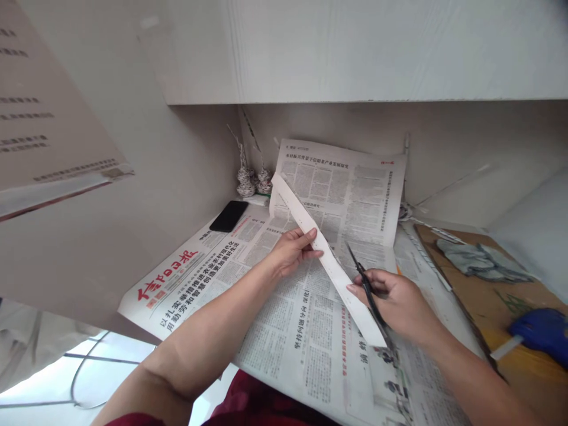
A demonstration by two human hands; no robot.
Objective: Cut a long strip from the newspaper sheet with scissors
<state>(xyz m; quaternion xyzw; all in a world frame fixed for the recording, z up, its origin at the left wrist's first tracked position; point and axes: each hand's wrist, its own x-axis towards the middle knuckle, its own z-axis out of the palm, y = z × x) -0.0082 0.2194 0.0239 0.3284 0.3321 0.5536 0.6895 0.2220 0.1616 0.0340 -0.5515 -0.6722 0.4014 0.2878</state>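
A long white paper strip (pixel 331 260) runs slantwise over the newspaper, its upper right edge slightly rough. My left hand (pixel 295 251) pinches it near the middle between thumb and fingers. My right hand (pixel 393 299) is closed around a slim black-handled knife (pixel 366 284), whose pointed blade is directed up and to the left, away from me. The right thumb also touches the lower part of the strip. Beneath both hands lies a spread newspaper (pixel 284 331), its far part propped up against the back wall. Part of the knife's handle is hidden by my fingers.
A black phone (pixel 229 216) lies on the newspaper at left. Behind it stand small woven gourd shapes (pixel 246 182). At right, a brown board (pixel 437 251) carries grey gloves (pixel 483 262) and a blue glue gun (pixel 539 331). A white overhang (pixel 355 53) spans above.
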